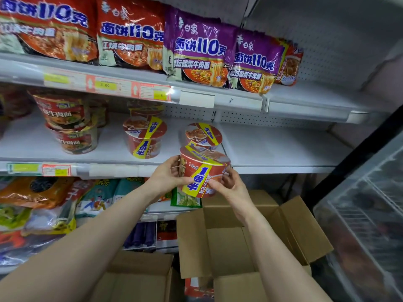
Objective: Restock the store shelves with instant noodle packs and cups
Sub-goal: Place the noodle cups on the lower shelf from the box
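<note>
A red noodle cup [204,171] with a yellow band is held in front of the middle shelf [283,147]. My left hand [166,176] grips its left side and my right hand [227,184] grips its lower right side. Just behind it a matching cup [204,135] stands on the shelf, and another one [145,136] stands further left. Two stacked red and green cups [69,125] sit at the left. Red packs [130,33] and purple packs [202,49] of noodles line the top shelf.
An open cardboard box [237,240] stands below my hands, with a second box [135,277] nearer me. Snack bags [39,203] fill the lower shelf at left. A glass-fronted freezer [368,214] is at the right. The middle shelf's right part is bare.
</note>
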